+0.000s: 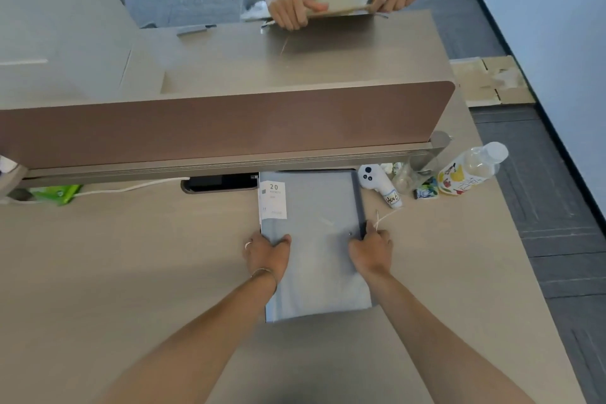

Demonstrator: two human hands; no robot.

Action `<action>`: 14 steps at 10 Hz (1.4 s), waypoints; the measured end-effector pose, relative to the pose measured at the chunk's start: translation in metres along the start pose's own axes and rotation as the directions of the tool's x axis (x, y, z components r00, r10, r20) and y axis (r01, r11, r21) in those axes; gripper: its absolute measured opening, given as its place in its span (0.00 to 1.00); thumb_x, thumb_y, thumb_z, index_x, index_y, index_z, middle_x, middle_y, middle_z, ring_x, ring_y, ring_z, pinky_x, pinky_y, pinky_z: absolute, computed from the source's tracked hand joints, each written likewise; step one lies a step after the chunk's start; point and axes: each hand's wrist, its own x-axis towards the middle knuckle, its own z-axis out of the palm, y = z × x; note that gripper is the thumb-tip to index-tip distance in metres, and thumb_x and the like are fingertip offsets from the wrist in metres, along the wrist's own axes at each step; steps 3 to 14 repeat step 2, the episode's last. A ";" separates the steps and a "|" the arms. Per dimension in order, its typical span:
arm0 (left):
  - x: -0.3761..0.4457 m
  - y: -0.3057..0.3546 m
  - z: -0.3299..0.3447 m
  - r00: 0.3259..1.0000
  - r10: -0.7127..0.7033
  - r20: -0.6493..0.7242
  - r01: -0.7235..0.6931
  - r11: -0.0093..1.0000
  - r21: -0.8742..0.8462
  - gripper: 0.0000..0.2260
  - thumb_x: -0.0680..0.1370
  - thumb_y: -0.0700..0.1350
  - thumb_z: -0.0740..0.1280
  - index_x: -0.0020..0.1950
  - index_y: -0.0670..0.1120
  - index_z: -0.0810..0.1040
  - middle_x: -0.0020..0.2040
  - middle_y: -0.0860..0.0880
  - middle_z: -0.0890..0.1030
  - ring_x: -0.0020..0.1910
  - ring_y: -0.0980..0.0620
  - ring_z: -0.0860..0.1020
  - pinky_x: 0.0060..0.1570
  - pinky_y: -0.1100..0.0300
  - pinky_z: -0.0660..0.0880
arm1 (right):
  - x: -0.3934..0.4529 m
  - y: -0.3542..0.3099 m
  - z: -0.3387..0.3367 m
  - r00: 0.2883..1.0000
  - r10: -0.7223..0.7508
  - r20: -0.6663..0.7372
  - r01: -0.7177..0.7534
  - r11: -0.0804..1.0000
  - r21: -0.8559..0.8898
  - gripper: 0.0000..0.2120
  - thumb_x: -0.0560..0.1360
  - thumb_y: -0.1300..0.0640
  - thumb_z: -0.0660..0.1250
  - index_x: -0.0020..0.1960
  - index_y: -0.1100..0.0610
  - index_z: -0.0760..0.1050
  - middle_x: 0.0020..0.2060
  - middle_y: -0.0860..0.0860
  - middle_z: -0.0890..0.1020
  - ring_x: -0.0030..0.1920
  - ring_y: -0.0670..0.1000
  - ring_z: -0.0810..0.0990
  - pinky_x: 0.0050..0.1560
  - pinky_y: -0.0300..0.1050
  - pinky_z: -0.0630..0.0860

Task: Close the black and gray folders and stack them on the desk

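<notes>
A closed gray folder (pixel 314 207) lies flat on the desk (pixel 131 256), its far end against the divider. A white label reading "20" sits at its far left corner. A dark edge (pixel 358 197) runs along the gray folder's right side; I cannot tell whether it is the black folder beneath. My left hand (pixel 266 254) grips the gray folder's left edge, thumb on top. My right hand (pixel 372 248) holds the right edge, fingers curled around the dark strip.
A brown divider panel (pixel 229 121) crosses the desk behind the folder. To the right stand a white controller (pixel 377 184), a drink bottle (pixel 469 170) and small wrappers. A green packet (pixel 55 193) and a white cable lie at left. Across the divider, another person's hands hold a flat item.
</notes>
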 end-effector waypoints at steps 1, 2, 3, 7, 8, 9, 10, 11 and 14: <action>-0.009 0.007 -0.013 0.999 0.031 0.023 -0.031 0.999 0.016 0.22 0.70 0.55 0.72 0.58 0.43 0.76 0.53 0.46 0.76 0.60 0.40 0.76 0.62 0.48 0.74 | -0.007 -0.005 -0.010 0.999 0.018 0.042 -0.016 0.998 -0.057 0.26 0.74 0.54 0.60 0.72 0.53 0.66 0.64 0.61 0.71 0.64 0.65 0.68 0.65 0.54 0.66; -0.018 0.012 -0.026 0.994 0.108 0.016 -0.108 0.994 0.022 0.23 0.75 0.52 0.69 0.67 0.45 0.72 0.60 0.43 0.73 0.66 0.39 0.72 0.64 0.49 0.70 | -0.019 -0.006 -0.020 1.000 0.012 0.001 -0.012 0.999 0.044 0.28 0.73 0.58 0.61 0.73 0.54 0.66 0.65 0.61 0.70 0.66 0.65 0.69 0.66 0.55 0.67; -0.018 0.012 -0.026 0.994 0.108 0.016 -0.108 0.994 0.022 0.23 0.75 0.52 0.69 0.67 0.45 0.72 0.60 0.43 0.73 0.66 0.39 0.72 0.64 0.49 0.70 | -0.019 -0.006 -0.020 1.000 0.012 0.001 -0.012 0.999 0.044 0.28 0.73 0.58 0.61 0.73 0.54 0.66 0.65 0.61 0.70 0.66 0.65 0.69 0.66 0.55 0.67; -0.018 0.012 -0.026 0.994 0.108 0.016 -0.108 0.994 0.022 0.23 0.75 0.52 0.69 0.67 0.45 0.72 0.60 0.43 0.73 0.66 0.39 0.72 0.64 0.49 0.70 | -0.019 -0.006 -0.020 1.000 0.012 0.001 -0.012 0.999 0.044 0.28 0.73 0.58 0.61 0.73 0.54 0.66 0.65 0.61 0.70 0.66 0.65 0.69 0.66 0.55 0.67; -0.018 0.012 -0.026 0.994 0.108 0.016 -0.108 0.994 0.022 0.23 0.75 0.52 0.69 0.67 0.45 0.72 0.60 0.43 0.73 0.66 0.39 0.72 0.64 0.49 0.70 | -0.019 -0.006 -0.020 1.000 0.012 0.001 -0.012 0.999 0.044 0.28 0.73 0.58 0.61 0.73 0.54 0.66 0.65 0.61 0.70 0.66 0.65 0.69 0.66 0.55 0.67; -0.018 0.012 -0.026 0.994 0.108 0.016 -0.108 0.994 0.022 0.23 0.75 0.52 0.69 0.67 0.45 0.72 0.60 0.43 0.73 0.66 0.39 0.72 0.64 0.49 0.70 | -0.019 -0.006 -0.020 1.000 0.012 0.001 -0.012 0.999 0.044 0.28 0.73 0.58 0.61 0.73 0.54 0.66 0.65 0.61 0.70 0.66 0.65 0.69 0.66 0.55 0.67; -0.018 0.012 -0.026 0.994 0.108 0.016 -0.108 0.994 0.022 0.23 0.75 0.52 0.69 0.67 0.45 0.72 0.60 0.43 0.73 0.66 0.39 0.72 0.64 0.49 0.70 | -0.019 -0.006 -0.020 1.000 0.012 0.001 -0.012 0.999 0.044 0.28 0.73 0.58 0.61 0.73 0.54 0.66 0.65 0.61 0.70 0.66 0.65 0.69 0.66 0.55 0.67; -0.018 0.012 -0.026 0.994 0.108 0.016 -0.108 0.994 0.022 0.23 0.75 0.52 0.69 0.67 0.45 0.72 0.60 0.43 0.73 0.66 0.39 0.72 0.64 0.49 0.70 | -0.019 -0.006 -0.020 1.000 0.012 0.001 -0.012 0.999 0.044 0.28 0.73 0.58 0.61 0.73 0.54 0.66 0.65 0.61 0.70 0.66 0.65 0.69 0.66 0.55 0.67; -0.018 0.012 -0.026 0.994 0.108 0.016 -0.108 0.994 0.022 0.23 0.75 0.52 0.69 0.67 0.45 0.72 0.60 0.43 0.73 0.66 0.39 0.72 0.64 0.49 0.70 | -0.019 -0.006 -0.020 1.000 0.012 0.001 -0.012 0.999 0.044 0.28 0.73 0.58 0.61 0.73 0.54 0.66 0.65 0.61 0.70 0.66 0.65 0.69 0.66 0.55 0.67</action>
